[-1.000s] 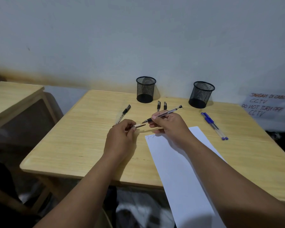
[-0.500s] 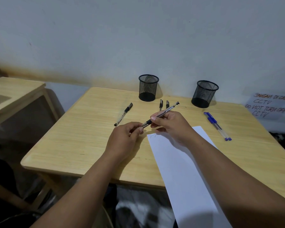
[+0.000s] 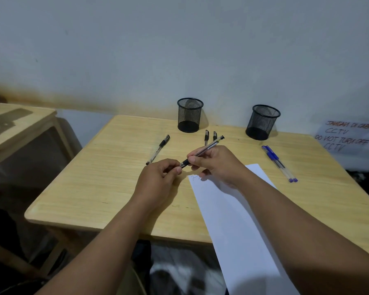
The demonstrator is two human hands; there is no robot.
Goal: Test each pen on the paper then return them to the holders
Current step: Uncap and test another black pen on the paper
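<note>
My right hand (image 3: 218, 165) grips a clear black-ink pen (image 3: 203, 151) by its barrel, tip end pointing left, above the top of the white paper (image 3: 232, 220). My left hand (image 3: 158, 179) pinches the black cap at the pen's tip end. A small scribble (image 3: 194, 178) marks the paper's top left corner. Two black mesh holders stand at the table's back: the left holder (image 3: 190, 114) and the right holder (image 3: 262, 122); I see no pens sticking out of either.
One black pen (image 3: 158, 149) lies left of my hands. Two more black pens (image 3: 206, 137) lie behind them, near the left holder. A pair of blue pens (image 3: 279, 163) lies right of the paper. A handwritten sign (image 3: 347, 137) hangs at right; a second wooden table (image 3: 13, 124) stands left.
My left hand brought the cap it held apart from the pen up to the pen's tip; the two hands now meet at the pen.
</note>
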